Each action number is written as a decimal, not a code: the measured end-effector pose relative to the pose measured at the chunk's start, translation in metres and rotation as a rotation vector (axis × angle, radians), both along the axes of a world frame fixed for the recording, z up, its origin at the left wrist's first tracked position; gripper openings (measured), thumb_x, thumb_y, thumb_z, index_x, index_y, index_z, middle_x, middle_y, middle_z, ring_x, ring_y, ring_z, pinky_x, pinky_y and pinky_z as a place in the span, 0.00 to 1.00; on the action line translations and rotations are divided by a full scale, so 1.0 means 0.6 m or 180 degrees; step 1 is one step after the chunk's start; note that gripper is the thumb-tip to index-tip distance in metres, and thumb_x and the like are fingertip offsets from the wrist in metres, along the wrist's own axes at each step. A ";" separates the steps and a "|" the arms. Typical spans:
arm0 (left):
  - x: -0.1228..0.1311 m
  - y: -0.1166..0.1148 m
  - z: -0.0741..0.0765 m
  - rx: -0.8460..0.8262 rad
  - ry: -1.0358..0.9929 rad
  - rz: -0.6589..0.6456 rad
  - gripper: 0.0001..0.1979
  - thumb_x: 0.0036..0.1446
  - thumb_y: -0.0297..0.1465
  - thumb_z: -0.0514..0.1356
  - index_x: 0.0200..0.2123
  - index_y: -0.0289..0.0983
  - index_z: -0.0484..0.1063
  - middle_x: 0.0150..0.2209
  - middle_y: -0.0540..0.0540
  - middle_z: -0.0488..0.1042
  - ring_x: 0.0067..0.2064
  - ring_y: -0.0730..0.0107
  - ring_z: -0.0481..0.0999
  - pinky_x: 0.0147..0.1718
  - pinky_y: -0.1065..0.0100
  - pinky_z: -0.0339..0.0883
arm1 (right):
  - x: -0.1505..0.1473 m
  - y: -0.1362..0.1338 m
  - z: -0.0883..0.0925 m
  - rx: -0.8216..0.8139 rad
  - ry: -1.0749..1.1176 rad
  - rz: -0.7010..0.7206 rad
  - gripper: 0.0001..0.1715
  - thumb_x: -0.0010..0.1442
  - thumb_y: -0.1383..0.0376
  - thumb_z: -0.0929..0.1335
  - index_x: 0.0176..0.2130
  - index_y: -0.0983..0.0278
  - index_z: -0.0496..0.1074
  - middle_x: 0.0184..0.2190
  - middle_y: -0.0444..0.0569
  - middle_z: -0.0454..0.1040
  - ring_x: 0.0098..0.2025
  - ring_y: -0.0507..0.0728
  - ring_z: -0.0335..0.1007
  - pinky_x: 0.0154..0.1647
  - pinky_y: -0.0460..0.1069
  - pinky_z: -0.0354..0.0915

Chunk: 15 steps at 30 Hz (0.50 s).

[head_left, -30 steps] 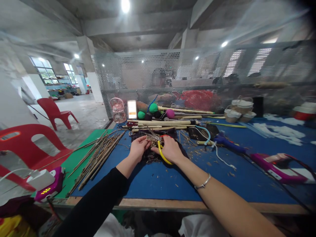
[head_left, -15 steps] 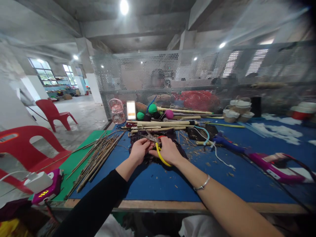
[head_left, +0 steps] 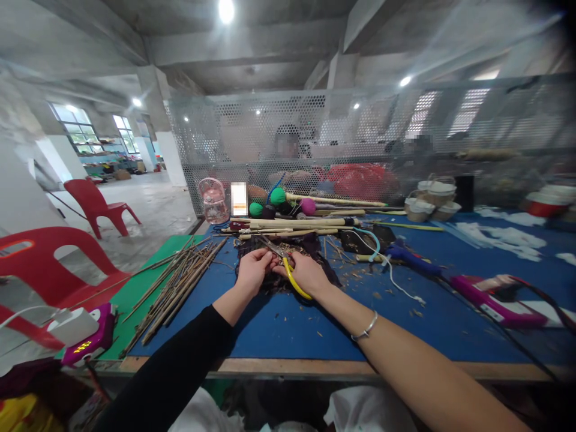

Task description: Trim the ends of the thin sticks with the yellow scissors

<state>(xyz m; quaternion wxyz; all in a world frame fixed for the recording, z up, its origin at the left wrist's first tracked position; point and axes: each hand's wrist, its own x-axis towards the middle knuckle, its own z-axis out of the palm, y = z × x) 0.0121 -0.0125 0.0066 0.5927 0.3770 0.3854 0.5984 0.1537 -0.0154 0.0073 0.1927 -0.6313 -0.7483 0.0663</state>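
My right hand [head_left: 306, 273] is closed on scissors with yellow handles [head_left: 295, 283]; their metal blades point away and to the left. Close beside it, my left hand [head_left: 252, 270] has its thumb and fingers pinched together near the blades. Whatever sits in that pinch is too small to make out. Beneath both hands lies a dark cloth [head_left: 333, 279] strewn with brown plant scraps. Left of the hands, a pile of thin brown sticks [head_left: 184, 288] spreads over the green and blue table covering.
Pale sticks [head_left: 297, 224] and yarn balls [head_left: 308, 207] lie beyond the hands. A pink bottle [head_left: 213, 201] stands at the back left. To the right are a blue-handled tool [head_left: 416, 262], a purple power strip [head_left: 499, 303] and small buckets [head_left: 420, 208]. A perforated metal screen [head_left: 252, 132] closes off the back.
The scissors have turned slightly in my right hand, and their red part by the handle no longer shows. Both hands stay in nearly the same place. The view has shifted slightly.
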 end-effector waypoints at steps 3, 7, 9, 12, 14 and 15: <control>-0.003 0.000 0.001 -0.0078 0.0077 -0.0037 0.09 0.40 0.29 0.66 0.27 0.31 0.73 0.25 0.47 0.73 0.25 0.78 0.71 0.29 0.74 0.66 | 0.005 0.003 -0.003 -0.0065 -0.0062 -0.0043 0.32 0.49 0.39 0.60 0.36 0.62 0.67 0.33 0.54 0.74 0.36 0.61 0.71 0.31 0.48 0.59; -0.007 0.002 0.002 -0.0081 0.0097 -0.0044 0.10 0.39 0.29 0.66 0.27 0.30 0.72 0.24 0.47 0.73 0.25 0.79 0.70 0.28 0.75 0.66 | 0.006 0.005 -0.003 -0.0093 -0.0083 -0.0065 0.30 0.50 0.40 0.60 0.34 0.62 0.68 0.32 0.53 0.74 0.36 0.60 0.71 0.31 0.48 0.58; -0.008 0.005 0.002 -0.0108 0.0057 0.0035 0.10 0.39 0.28 0.66 0.27 0.30 0.72 0.24 0.47 0.73 0.26 0.78 0.71 0.28 0.75 0.66 | 0.006 0.004 -0.002 -0.0027 -0.0141 -0.0115 0.31 0.49 0.39 0.60 0.36 0.62 0.67 0.32 0.52 0.74 0.36 0.61 0.71 0.32 0.48 0.58; -0.009 0.008 -0.002 -0.0115 0.0063 0.0100 0.11 0.38 0.28 0.66 0.28 0.31 0.72 0.26 0.46 0.74 0.27 0.77 0.72 0.28 0.75 0.66 | 0.004 0.002 -0.001 0.0101 -0.0190 -0.0095 0.35 0.47 0.39 0.62 0.41 0.63 0.64 0.35 0.53 0.74 0.38 0.62 0.71 0.33 0.49 0.58; -0.009 0.010 -0.005 -0.0051 0.0116 0.0066 0.12 0.36 0.28 0.67 0.29 0.31 0.73 0.27 0.46 0.74 0.27 0.77 0.72 0.29 0.74 0.65 | 0.003 0.001 -0.002 0.0134 -0.0176 -0.0014 0.36 0.46 0.39 0.63 0.43 0.63 0.63 0.37 0.53 0.73 0.38 0.61 0.70 0.34 0.49 0.58; -0.009 0.011 -0.007 -0.0010 0.0150 0.0047 0.12 0.35 0.28 0.67 0.28 0.31 0.73 0.27 0.45 0.75 0.27 0.76 0.72 0.29 0.74 0.65 | 0.002 0.001 -0.002 0.0157 -0.0165 0.0035 0.36 0.46 0.39 0.63 0.43 0.63 0.63 0.37 0.53 0.72 0.39 0.61 0.70 0.34 0.49 0.58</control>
